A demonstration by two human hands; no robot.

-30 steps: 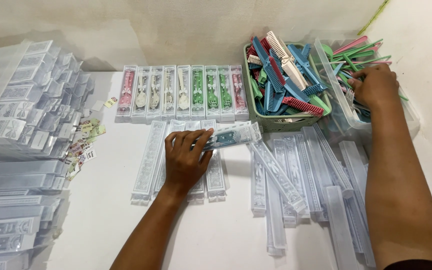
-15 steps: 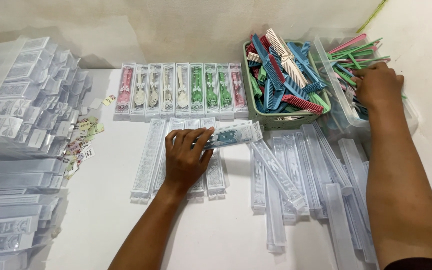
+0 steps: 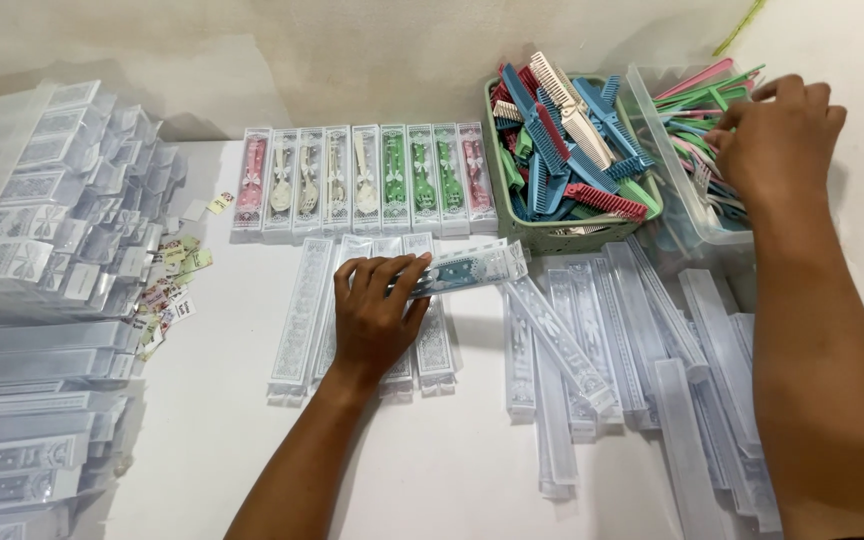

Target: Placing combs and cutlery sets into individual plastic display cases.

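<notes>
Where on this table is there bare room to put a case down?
Bare white table lies in front, between the left hand on its clear sleeve and the loose empty cases. A narrower strip runs beside the paper tags. Crowded: the stacked cases on the left and the comb basket by the right hand.

A: What's under the left hand (image 3: 372, 315)?
B: A clear plastic sleeve (image 3: 472, 268), long and flat, blue comb inside. Lies almost level, right end tipped slightly up, resting across the row of empty sleeves. The fingers pin its left end.
A: And the right hand (image 3: 777, 135)?
B: In the clear tub (image 3: 674, 165), fingers curled down on the pink and green combs (image 3: 704, 105), thin-handled, piled loosely and pointing up-right.
</notes>
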